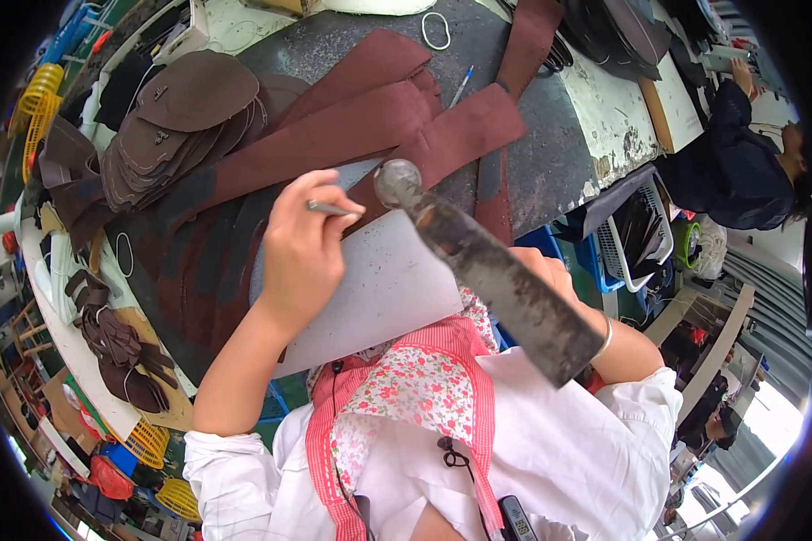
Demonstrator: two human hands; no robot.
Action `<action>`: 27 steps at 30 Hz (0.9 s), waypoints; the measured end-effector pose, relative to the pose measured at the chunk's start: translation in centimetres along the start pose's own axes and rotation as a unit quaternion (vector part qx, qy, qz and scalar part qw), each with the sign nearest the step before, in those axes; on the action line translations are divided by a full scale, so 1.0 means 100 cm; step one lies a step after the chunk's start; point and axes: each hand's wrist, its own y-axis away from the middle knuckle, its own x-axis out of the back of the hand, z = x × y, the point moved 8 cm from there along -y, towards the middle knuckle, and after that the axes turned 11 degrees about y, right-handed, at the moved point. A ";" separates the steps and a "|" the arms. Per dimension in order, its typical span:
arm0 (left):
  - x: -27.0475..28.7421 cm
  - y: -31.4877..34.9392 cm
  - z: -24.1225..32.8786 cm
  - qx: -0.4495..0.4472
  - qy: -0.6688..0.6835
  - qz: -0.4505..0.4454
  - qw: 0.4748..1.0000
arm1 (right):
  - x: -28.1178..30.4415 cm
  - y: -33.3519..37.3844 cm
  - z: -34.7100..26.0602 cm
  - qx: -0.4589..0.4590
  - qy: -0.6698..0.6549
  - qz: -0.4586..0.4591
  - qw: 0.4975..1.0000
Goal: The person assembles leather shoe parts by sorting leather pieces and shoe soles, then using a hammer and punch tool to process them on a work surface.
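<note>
My left hand (305, 243) is closed in a pinch around a thin metal punch (332, 208), held above a whitish board (370, 298). My right hand (550, 270) is partly hidden behind a worn, ball-ended metal hammer (505, 284), which it holds up close to the camera. The hammer's handle cannot be seen. Dark reddish-brown strips (334, 126) lie across one another beyond the board, and one reaches over its far edge by my left hand.
Stacked brown cut pieces (198, 90) lie at the far left. A blue-and-white pen (462, 86) and a white loop (436, 31) rest on the dark tabletop (550, 162). A white basket (641, 239) stands at right, near another person (731, 162).
</note>
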 end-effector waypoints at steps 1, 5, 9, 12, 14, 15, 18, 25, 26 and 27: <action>0.006 0.010 -0.003 -0.004 0.002 -0.003 1.000 | -0.002 0.005 0.000 -0.008 0.011 0.001 1.000; 0.026 0.046 -0.007 0.082 -0.006 -0.005 0.997 | -0.016 0.011 0.000 0.014 0.022 -0.044 0.999; 0.045 0.081 0.004 0.114 -0.031 -0.034 0.992 | -0.033 0.017 0.009 -0.046 -0.043 -0.058 0.996; 0.056 0.103 0.014 0.145 -0.042 -0.080 0.985 | -0.038 0.019 0.004 -0.070 -0.046 -0.069 0.994; 0.060 0.113 0.017 0.176 -0.072 -0.133 0.973 | -0.040 0.019 -0.001 -0.090 -0.055 -0.076 0.992; 0.060 0.112 0.018 0.178 -0.072 -0.132 0.972 | -0.040 0.017 -0.004 -0.104 -0.056 -0.090 0.989; 0.056 0.097 0.016 0.199 0.082 -0.043 0.976 | -0.046 0.022 -0.003 -0.118 -0.061 -0.068 0.989; -0.005 0.050 -0.015 0.224 0.251 0.007 0.942 | -0.027 0.022 0.007 -0.160 -0.064 -0.029 0.985; -0.011 0.046 -0.014 0.205 0.229 -0.023 0.951 | -0.022 0.022 0.008 -0.170 -0.074 -0.013 0.983; -0.012 0.044 -0.014 0.207 0.227 -0.019 0.952 | -0.017 0.022 0.008 -0.170 -0.070 0.004 0.983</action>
